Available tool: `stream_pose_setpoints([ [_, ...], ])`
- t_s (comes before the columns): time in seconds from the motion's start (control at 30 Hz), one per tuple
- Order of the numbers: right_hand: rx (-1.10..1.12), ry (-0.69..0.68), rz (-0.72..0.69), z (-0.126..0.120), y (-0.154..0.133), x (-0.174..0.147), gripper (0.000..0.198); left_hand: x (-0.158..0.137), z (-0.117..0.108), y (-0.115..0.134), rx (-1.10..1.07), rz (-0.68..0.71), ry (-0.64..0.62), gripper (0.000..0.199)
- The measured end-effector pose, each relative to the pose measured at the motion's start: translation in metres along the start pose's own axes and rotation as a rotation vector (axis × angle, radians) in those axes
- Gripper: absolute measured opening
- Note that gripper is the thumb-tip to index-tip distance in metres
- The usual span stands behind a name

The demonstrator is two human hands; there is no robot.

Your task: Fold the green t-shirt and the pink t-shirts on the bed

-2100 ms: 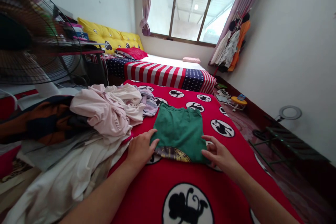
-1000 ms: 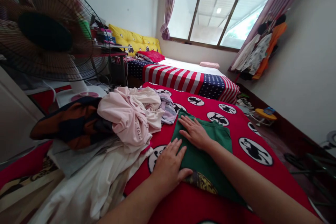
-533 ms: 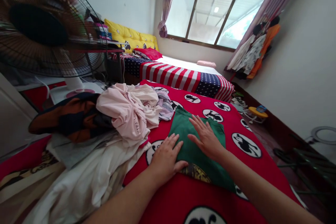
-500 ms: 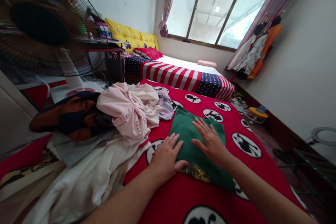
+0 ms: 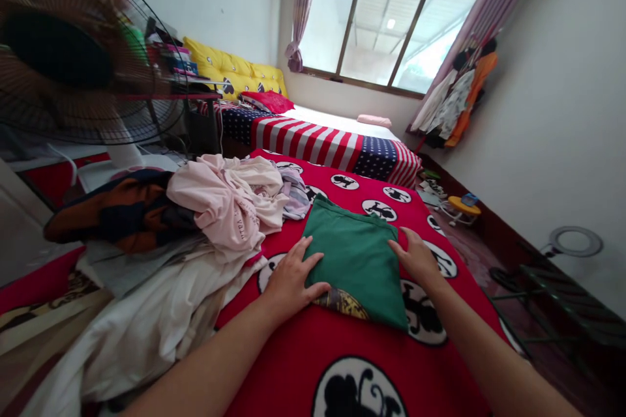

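Observation:
A green garment (image 5: pixel 357 254), folded into a rough rectangle, lies flat on the red bedspread (image 5: pixel 274 365) with its black-and-white round prints. Part of a gold-and-black print shows along the garment's lower edge. Over its left edge rests my left hand (image 5: pixel 291 277), fingers spread and thumb near the gold print. My right hand (image 5: pixel 418 257) is at the garment's upper right edge, fingers apart, the fingertips touching or just beside the cloth. Left of my left hand lies a heap of loose clothes, with a pale pink shirt (image 5: pixel 215 199) on top.
An orange and navy garment (image 5: pixel 127 208) and white cloth (image 5: pixel 161 313) belong to the heap. Behind it a fan (image 5: pixel 59 52) stands at the left. Beyond the bedspread is another bed with a flag-patterned cover (image 5: pixel 303 137). A yellow stool (image 5: pixel 462 206) stands at the right.
My right hand has moved from the middle of the green garment out to its right edge. The garment's top now lies uncovered and flatter. The view has shifted slightly.

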State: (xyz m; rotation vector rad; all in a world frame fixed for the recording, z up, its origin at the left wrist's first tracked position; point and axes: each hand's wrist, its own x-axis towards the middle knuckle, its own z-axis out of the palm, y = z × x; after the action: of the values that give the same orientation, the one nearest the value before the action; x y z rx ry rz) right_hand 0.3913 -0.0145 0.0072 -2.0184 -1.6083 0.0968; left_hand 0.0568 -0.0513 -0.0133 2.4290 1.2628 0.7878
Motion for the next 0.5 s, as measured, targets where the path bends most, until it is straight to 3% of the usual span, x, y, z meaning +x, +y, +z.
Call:
stream_pose_setpoints([
  [0.13,0.032,0.036,0.171,-0.009,0.014,-0.006,0.053,0.0,0.0,0.001,-0.006,-0.016,0.016,0.053],
  [0.27,0.135,0.047,0.233,-0.009,0.016,0.004,0.043,0.0,0.001,0.0,-0.001,-0.015,0.0,0.053],
  [0.5,0.616,0.084,0.261,0.004,-0.01,0.021,0.013,0.0,0.001,-0.002,0.001,-0.009,-0.014,0.055],
])
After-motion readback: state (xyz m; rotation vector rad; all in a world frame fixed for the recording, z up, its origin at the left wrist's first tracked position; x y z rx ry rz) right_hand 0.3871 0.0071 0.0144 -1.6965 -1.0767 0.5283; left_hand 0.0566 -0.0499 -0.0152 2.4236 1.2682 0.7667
